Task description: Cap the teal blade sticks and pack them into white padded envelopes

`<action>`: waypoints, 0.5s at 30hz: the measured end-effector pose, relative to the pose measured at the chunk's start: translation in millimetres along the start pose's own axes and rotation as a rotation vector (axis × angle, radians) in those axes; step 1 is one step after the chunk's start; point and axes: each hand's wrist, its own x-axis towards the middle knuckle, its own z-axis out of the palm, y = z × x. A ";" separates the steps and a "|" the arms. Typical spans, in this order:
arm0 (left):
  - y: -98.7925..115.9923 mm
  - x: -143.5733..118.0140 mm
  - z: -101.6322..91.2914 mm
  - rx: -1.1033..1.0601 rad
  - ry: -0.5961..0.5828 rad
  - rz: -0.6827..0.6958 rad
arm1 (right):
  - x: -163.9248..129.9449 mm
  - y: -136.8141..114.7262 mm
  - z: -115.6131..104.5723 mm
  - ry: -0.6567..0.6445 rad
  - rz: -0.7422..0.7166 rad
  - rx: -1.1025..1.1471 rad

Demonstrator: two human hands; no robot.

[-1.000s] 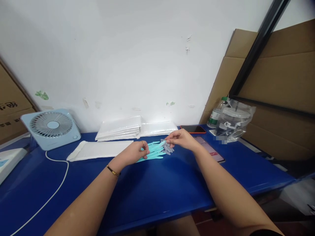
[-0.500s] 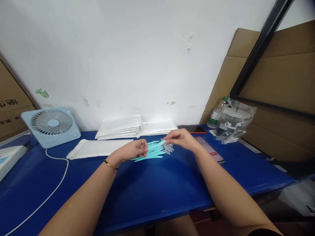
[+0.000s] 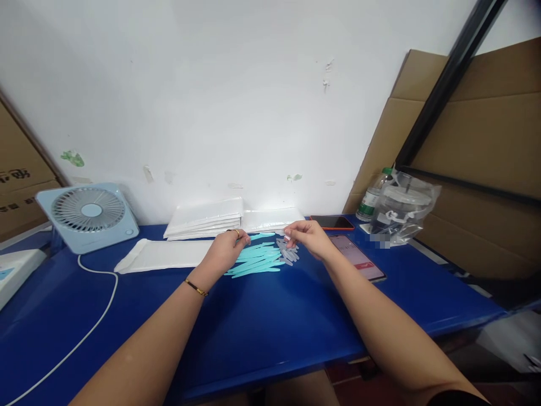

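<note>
While the desk fan point(image 3: 88, 216) and flat white mailer point(image 3: 163, 255) lay at left, the left hand point(image 3: 224, 252) rested on the teal strips point(image 3: 257, 260), fingers curled and pinching one strip's end. The strips lay fanned on the blue table point(image 3: 262, 332), approx. centre. Right hand point(image 3: 305, 237) hovered just beside the grey pieces point(image 3: 287, 252), fingertips narrowed; whether it held anything couldn't be told. Phone point(image 3: 359, 258) lay near at right. Risk: a sideways pull could scatter the loose fan or mix teal w/ grey.
</note>
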 end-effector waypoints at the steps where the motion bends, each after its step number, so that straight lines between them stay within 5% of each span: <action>1: 0.7 -0.1 0.0 0.002 0.001 0.003 | 0.2 1.0 0.8 -0.004 -0.001 0.016; 15: 8.0 -2.7 11.6 0.019 -0.104 0.039 | -1.6 9.5 13.0 -0.170 0.014 -0.085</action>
